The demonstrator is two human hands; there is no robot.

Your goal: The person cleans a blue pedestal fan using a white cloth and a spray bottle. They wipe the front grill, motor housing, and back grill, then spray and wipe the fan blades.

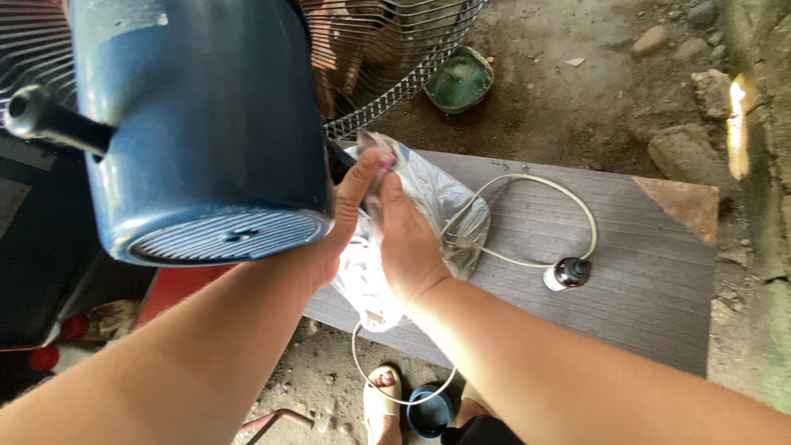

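Together, left hand (342, 227) and right hand (404, 239) grip a plastic bag (449, 206) beside the fan motor (198, 124).

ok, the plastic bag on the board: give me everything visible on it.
The plastic bag is thin, crinkled, translucent whitish-grey film, bunched up and glossy where light hits it. It lies on the left part of the grey wood-grain board, its lower end hanging over the near edge. Both hands press on it: the left hand at its left side beside the blue fan motor housing, the right hand on top, fingers pinching the upper end. A white cord loops out from beside it. Contents cannot be seen.
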